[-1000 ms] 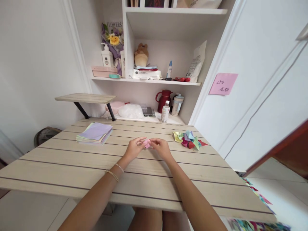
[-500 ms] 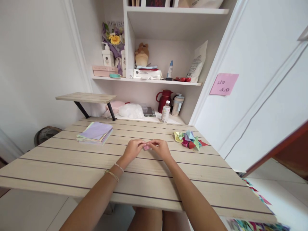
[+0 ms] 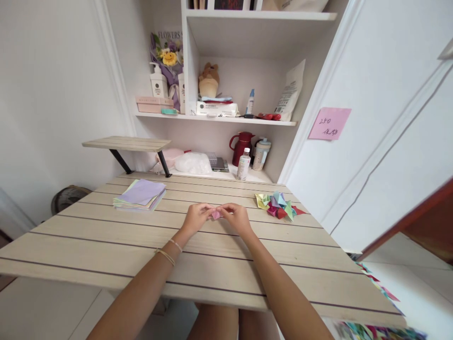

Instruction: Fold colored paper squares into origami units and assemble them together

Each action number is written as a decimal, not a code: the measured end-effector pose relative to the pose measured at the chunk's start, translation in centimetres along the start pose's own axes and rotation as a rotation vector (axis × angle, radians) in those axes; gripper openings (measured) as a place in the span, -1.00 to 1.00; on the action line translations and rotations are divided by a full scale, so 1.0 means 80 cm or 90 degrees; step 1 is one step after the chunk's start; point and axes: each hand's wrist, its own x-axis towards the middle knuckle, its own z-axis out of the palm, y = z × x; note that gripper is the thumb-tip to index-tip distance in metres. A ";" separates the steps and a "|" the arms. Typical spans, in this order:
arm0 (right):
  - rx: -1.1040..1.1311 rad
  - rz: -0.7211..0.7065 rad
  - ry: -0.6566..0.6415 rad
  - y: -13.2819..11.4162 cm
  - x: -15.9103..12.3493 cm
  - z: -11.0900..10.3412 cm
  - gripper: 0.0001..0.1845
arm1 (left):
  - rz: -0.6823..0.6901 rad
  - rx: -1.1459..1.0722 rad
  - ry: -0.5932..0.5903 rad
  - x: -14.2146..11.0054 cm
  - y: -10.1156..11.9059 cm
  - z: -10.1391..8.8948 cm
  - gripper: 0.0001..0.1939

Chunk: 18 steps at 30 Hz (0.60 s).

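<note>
A small folded piece of pink paper (image 3: pixel 215 215) is held between my two hands above the middle of the table. My left hand (image 3: pixel 197 218) pinches its left side between thumb and fingers. From the other side, my right hand (image 3: pixel 235 217) grips it the same way, so the fingertips of both hands nearly meet. Fingers cover part of the paper, and its exact folded shape is too small to make out. To the right lies a pile of colourful folded paper pieces (image 3: pixel 279 204). A stack of square paper sheets (image 3: pixel 140 194), purple on top, rests to the left.
At the back left a small raised shelf (image 3: pixel 127 143) stands on black legs. Along the back are a plastic bottle (image 3: pixel 243 164), a red jug (image 3: pixel 242 147) and a light tumbler (image 3: pixel 261 155). More colourful folded paper (image 3: pixel 382 331) lies below the table's right front corner.
The pink paper has turned slightly between my fingertips and shows a more pointed lower edge. Both hands stay in nearly the same place.
</note>
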 end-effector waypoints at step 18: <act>0.061 0.020 0.016 0.002 0.002 -0.002 -0.83 | -0.037 -0.349 0.145 0.010 -0.011 -0.004 -0.67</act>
